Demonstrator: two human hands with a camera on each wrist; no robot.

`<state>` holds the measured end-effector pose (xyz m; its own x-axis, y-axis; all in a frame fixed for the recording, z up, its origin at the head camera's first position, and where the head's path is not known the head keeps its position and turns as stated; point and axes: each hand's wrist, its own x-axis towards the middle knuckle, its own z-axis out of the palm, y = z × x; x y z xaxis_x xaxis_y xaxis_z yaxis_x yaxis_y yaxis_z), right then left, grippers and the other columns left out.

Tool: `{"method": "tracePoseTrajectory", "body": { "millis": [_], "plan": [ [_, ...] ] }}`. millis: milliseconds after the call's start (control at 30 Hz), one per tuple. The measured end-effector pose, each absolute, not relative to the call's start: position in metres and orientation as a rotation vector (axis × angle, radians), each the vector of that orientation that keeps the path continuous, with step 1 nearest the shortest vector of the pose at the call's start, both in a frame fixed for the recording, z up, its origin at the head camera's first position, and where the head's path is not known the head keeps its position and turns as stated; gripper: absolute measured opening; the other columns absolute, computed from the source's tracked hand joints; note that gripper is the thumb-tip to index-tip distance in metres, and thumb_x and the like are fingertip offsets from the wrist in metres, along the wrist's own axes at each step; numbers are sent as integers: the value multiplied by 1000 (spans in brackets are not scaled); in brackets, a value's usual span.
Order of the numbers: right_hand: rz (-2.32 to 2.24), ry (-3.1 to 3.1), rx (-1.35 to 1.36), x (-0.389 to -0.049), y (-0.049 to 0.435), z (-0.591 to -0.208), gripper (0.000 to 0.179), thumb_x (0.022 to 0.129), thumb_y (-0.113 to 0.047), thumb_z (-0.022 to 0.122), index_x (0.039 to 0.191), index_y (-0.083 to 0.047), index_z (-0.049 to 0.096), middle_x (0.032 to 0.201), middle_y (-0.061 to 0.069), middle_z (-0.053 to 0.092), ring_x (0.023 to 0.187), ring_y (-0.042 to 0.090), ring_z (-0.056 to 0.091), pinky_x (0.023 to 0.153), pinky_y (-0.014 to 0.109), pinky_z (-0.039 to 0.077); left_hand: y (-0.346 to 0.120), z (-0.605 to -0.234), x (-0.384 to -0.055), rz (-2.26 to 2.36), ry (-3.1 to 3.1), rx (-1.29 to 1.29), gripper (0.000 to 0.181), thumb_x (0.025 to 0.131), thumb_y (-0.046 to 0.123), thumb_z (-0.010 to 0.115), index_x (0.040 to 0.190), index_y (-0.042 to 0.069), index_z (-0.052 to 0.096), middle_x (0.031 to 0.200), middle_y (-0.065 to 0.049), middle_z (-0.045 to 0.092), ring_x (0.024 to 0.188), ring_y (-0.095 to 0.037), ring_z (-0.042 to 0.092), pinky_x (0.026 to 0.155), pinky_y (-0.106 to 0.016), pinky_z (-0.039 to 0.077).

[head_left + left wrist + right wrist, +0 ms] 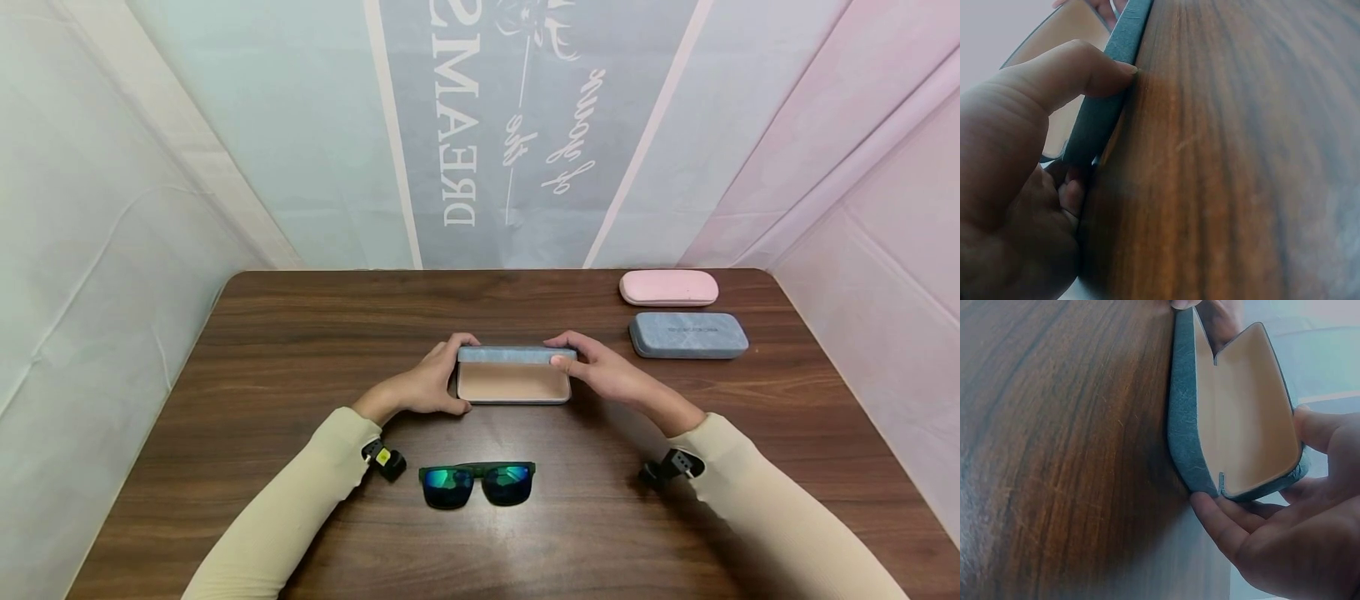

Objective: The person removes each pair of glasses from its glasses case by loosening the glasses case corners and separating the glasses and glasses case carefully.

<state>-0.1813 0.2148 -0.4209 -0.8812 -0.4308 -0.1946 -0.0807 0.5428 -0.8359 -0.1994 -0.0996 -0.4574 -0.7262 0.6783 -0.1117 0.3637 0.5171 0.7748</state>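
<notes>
A blue glasses case (513, 385) with a beige lining stands with its lid raised on the table, near the middle. My left hand (422, 385) grips its left end; in the left wrist view the thumb (1094, 72) presses on the front wall, with other fingers partly hidden behind. At the opposite end my right hand (611, 372) holds the lid, its thumb (1319, 428) over the lid's rim and its fingers along the outside. Closer to me lies a pair of sunglasses (447, 489) with dark frames and blue-green mirrored lenses, touched by neither hand.
At the back right of the wooden table (322, 325) lie a closed pink glasses case (669, 287) and a closed blue glasses case (688, 336). Cloth hangings (337, 150) enclose the table at the back and both sides.
</notes>
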Motion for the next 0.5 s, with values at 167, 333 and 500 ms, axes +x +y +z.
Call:
{"method": "tracePoseTrajectory", "body": {
  "millis": [167, 333, 500],
  "plan": [
    [-1289, 2402, -453, -182, 216, -421, 37, 105, -25, 58, 136, -4, 58, 145, 21, 51, 127, 34, 47, 102, 51, 39, -99, -457, -199, 1073, 2356, 850, 87, 82, 11, 82, 147, 15, 25, 139, -20, 44, 122, -32, 39, 100, -50, 40],
    [-1251, 2468, -589, -178, 216, -426, 36, 97, -14, 71, 129, -3, 61, 137, 19, 57, 120, 33, 53, 100, 51, 43, -100, -458, -200, 1063, 2375, 891, 82, 80, 11, 82, 145, 13, 31, 136, -15, 46, 122, -31, 40, 100, -50, 39],
    [-1092, 2660, -767, -169, 214, -434, 44, 85, -7, 83, 125, -5, 63, 134, 15, 62, 126, 34, 56, 102, 54, 44, -100, -457, -200, 1027, 2406, 940, 78, 80, 12, 82, 143, 8, 37, 139, -12, 46, 126, -31, 40, 105, -51, 36]
  ]
}}
